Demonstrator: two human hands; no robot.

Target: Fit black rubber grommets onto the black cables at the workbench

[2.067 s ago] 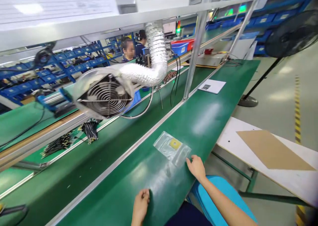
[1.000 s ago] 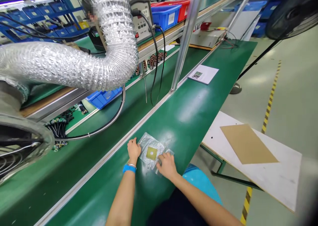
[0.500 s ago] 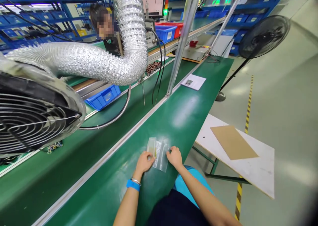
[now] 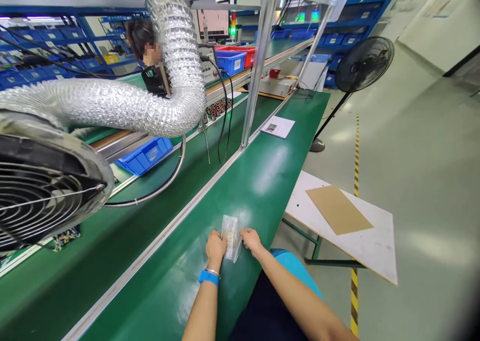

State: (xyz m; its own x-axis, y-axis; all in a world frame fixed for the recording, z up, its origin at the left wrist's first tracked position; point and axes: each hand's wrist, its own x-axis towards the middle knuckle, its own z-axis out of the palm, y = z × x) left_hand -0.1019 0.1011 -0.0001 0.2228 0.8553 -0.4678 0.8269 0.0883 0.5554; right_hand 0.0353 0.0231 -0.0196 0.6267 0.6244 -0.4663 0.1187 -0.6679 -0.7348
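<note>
A clear plastic bag lies on the green bench top, folded into a narrow upright strip with something pale and yellowish inside that I cannot make out. My left hand is closed at the bag's left edge, its thumb against the plastic. On the other side, my right hand pinches the bag's right edge between thumb and fingertips. A blue band and a bracelet circle my left wrist.
A printed sheet rests farther up the green bench. Cardboard lies on a white side table at right. A silver duct and fan housing crowd the left. Across the bench is a co-worker; a standing fan is behind.
The bag, spread wider before, is now folded into a narrower strip. My right hand has come in closer to my left hand. The camera view has shifted slightly.
</note>
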